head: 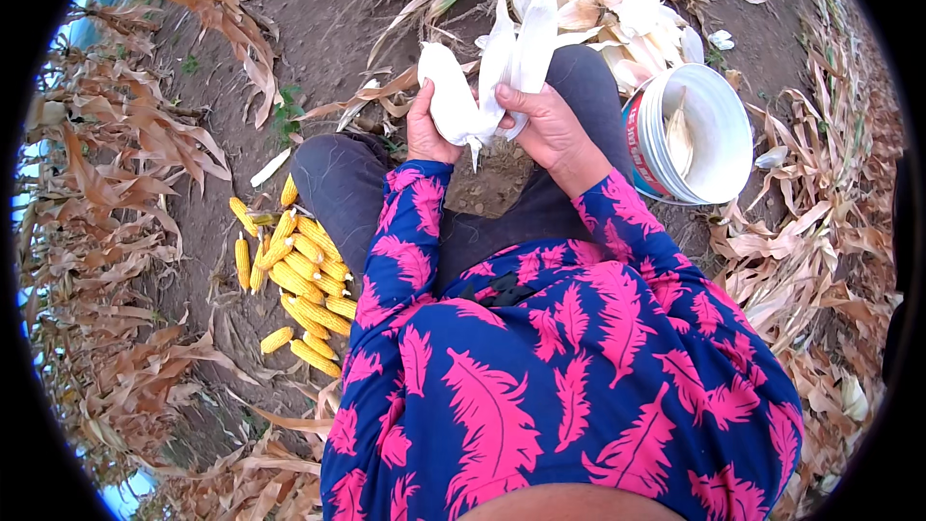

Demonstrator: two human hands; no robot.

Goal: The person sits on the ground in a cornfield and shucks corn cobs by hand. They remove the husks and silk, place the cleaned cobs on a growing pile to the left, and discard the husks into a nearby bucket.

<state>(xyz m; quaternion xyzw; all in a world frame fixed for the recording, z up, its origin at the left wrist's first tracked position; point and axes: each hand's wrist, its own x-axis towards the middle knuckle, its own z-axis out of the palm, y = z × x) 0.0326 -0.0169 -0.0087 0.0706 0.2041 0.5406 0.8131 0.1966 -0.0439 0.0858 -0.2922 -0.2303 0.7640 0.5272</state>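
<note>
My left hand [431,123] grips the lower left side of an ear of corn in its pale husk [450,90], held above the ground between my bent knees. With thumb and fingers, my right hand [546,123] pinches pale husk leaves [532,36] that spread upward, away from the ear. No bare kernels show on this ear. Several husked yellow corn cobs [296,278] lie in a loose pile on the soil, left of my left knee. Beside my right knee a white plastic bucket [727,134] tilts, with a dry husked piece [678,134] inside it.
A heap of pale stripped husks [636,22] lies beyond my right knee. Dry corn stalks and leaves [108,181] line the left side, and more dry leaves [767,282] cover the ground at right. A green weed [287,114] grows from the brown soil [239,51].
</note>
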